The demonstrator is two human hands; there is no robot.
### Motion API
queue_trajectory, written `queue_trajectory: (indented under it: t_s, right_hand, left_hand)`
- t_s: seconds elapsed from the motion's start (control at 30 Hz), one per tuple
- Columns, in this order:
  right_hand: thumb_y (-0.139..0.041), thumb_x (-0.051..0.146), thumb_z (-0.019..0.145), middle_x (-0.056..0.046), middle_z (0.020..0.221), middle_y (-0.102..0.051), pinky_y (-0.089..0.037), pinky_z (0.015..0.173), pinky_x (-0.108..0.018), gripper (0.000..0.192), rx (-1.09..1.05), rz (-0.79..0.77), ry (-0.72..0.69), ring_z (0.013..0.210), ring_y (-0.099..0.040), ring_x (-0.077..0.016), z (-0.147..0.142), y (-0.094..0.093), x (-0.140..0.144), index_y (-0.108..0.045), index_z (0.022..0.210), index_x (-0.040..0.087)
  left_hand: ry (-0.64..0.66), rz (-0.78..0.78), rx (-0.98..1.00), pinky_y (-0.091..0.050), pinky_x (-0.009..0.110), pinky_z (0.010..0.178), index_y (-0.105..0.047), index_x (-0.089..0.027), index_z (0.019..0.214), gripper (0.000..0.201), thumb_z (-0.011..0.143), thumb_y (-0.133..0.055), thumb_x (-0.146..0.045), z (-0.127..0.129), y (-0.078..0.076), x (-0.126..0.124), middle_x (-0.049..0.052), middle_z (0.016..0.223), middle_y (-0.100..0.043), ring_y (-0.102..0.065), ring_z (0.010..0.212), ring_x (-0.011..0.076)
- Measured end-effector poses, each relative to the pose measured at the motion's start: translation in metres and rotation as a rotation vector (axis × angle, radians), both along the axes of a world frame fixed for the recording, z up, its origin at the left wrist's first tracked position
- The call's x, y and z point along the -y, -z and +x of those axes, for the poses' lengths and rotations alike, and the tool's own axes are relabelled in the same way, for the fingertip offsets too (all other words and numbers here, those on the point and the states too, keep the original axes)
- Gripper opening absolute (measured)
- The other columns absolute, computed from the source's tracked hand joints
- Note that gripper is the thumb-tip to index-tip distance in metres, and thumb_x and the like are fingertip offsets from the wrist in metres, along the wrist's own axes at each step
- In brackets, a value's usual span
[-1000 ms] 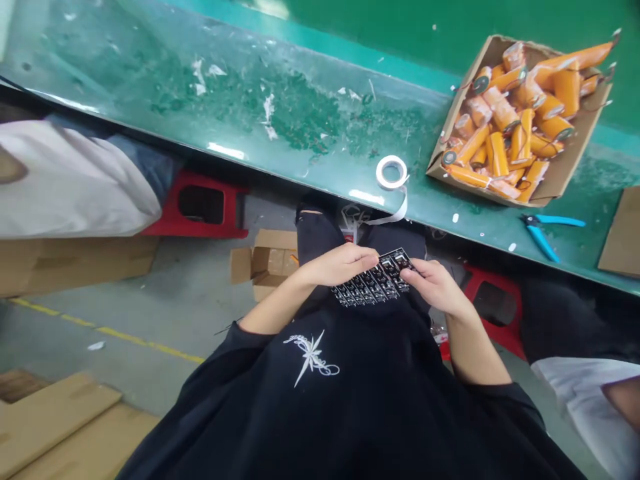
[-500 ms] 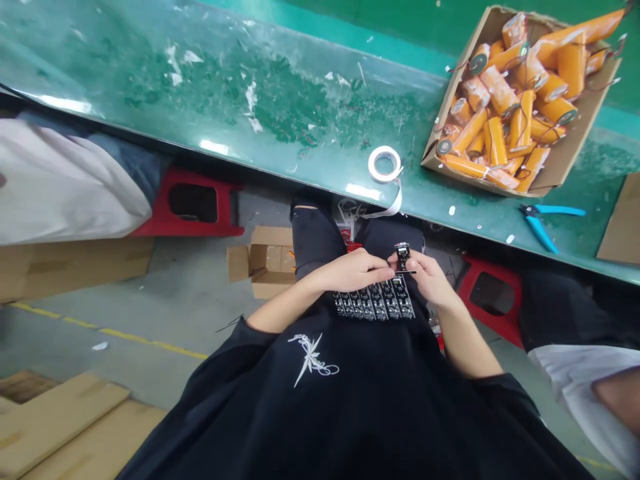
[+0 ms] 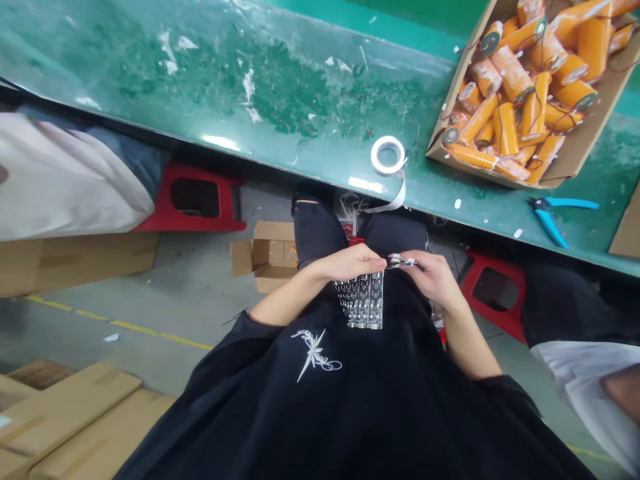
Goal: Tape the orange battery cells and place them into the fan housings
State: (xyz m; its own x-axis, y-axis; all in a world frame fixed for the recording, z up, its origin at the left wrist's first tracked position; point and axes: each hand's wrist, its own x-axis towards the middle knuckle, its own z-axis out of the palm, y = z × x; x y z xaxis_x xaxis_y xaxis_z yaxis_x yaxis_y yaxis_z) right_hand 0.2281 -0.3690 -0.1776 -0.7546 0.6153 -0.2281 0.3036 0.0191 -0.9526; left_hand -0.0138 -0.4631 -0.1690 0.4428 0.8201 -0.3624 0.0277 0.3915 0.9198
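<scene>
Over my lap, my left hand [image 3: 357,261] is closed on the top edge of a panel of small black circuit boards [image 3: 367,303], which hangs tilted below the fingers. Several joined boards with silvery parts show on it. My right hand [image 3: 434,275] pinches a small circuit board [image 3: 401,261], seen nearly edge-on, just right of the left thumb. Whether this small board still joins the panel I cannot tell. Part of the panel's upper edge is hidden behind my left fingers.
On the green table [image 3: 300,100] lie a roll of white tape [image 3: 388,173] with a loose tail over the edge, blue-handled pliers [image 3: 555,217] and a carton [image 3: 595,163] of orange battery packs [image 3: 535,107]. People sit on both sides, near red stools [image 3: 200,199]. Cartons [image 3: 85,420] stand behind left.
The small board in my right hand has turned from facing up to nearly edge-on. The panel in my left hand has swung to a steeper angle. The view has shifted slightly.
</scene>
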Motion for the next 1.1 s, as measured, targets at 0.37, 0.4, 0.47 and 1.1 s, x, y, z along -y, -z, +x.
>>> queue_trajectory:
  t_s: [0.37, 0.4, 0.47, 1.1]
  right_hand:
    - [-0.096, 0.062, 0.080, -0.006, 0.104, -0.083, -0.064, 0.088, -0.038, 0.052, -0.054, -0.522, 0.165, 0.094, -0.077, -0.0258, -0.008, 0.020, 0.033, -0.081, 0.111, 0.023]
    - [-0.096, 0.063, 0.080, -0.006, 0.102, -0.083, -0.064, 0.088, -0.038, 0.051, -0.053, -0.516, 0.169, 0.094, -0.077, -0.0260, -0.008, 0.021, 0.031, -0.081, 0.108, 0.022]
    - [-0.095, 0.064, 0.080, -0.006, 0.098, -0.083, -0.064, 0.091, -0.041, 0.051, -0.046, -0.493, 0.135, 0.095, -0.077, -0.0274, -0.007, 0.022, 0.025, -0.082, 0.106, 0.023]
    - [-0.099, 0.069, 0.071, -0.006, 0.103, -0.083, -0.064, 0.097, -0.044, 0.064, -0.122, -0.613, 0.376, 0.098, -0.078, -0.0284, -0.025, 0.030, 0.043, -0.075, 0.110, 0.025]
  left_hand:
    - [-0.245, 0.081, -0.470, -0.033, 0.028, 0.063, -0.043, -0.021, 0.065, 0.053, 0.107, -0.038, -0.055, 0.006, -0.004, 0.006, -0.002, 0.061, -0.046, -0.042, 0.061, 0.0121]
    - [-0.238, 0.085, -0.461, -0.032, 0.028, 0.062, -0.042, -0.021, 0.065, 0.055, 0.107, -0.039, -0.057, 0.005, -0.003, 0.007, -0.002, 0.060, -0.045, -0.041, 0.061, 0.0121]
    - [-0.225, 0.060, -0.354, -0.032, 0.027, 0.060, -0.040, -0.021, 0.063, 0.064, 0.104, -0.041, -0.070, 0.002, -0.001, 0.008, -0.003, 0.059, -0.039, -0.037, 0.058, 0.0114]
    - [-0.306, 0.184, -0.709, -0.043, 0.028, 0.071, -0.057, -0.020, 0.073, 0.046, 0.110, -0.041, -0.043, 0.002, -0.012, 0.009, 0.004, 0.073, -0.065, -0.060, 0.070, 0.0163]
